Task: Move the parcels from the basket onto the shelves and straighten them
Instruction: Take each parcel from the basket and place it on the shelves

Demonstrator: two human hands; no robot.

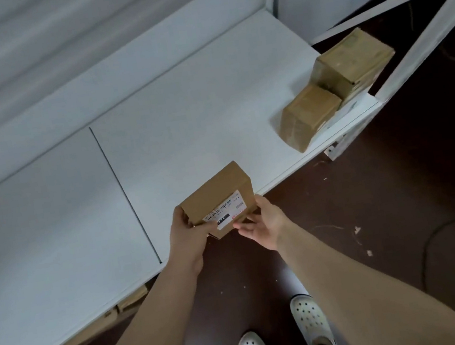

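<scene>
Head view, looking down: a broad white shelf [181, 114] runs across the frame, made of two boards with a thin dark seam between them, backed by a pale wall. A white upright post stands at its far right corner, and a white slanted frame bar [423, 43] crosses at the right end. Below the shelf's front edge lies a dark brown floor [402, 189], scattered with small pale scraps and a thin dark cable curling at the right. White perforated clogs [309, 320] show at the bottom of the frame.

At the shelf's right end, near the front corner, sit two brown taped parcels [335, 86], touching, the farther one taller and overhanging the shelf's right edge. Their markings are too blurred to read.

Right at the shelf's front edge, a flat brown cardboard parcel [218, 194] is held between both hands, tilted, its far part over the shelf and its near end past the edge. The left hand [185, 235] grips its left near corner, thumb on top. The right hand [264, 223] clasps the right near side, fingers curled beneath. A white shipping label on the parcel's near face carries a barcode, lines of small print and a black block; the characters cannot be made out.

Under the shelf at lower left, edges of more brown cardboard peek out.
</scene>
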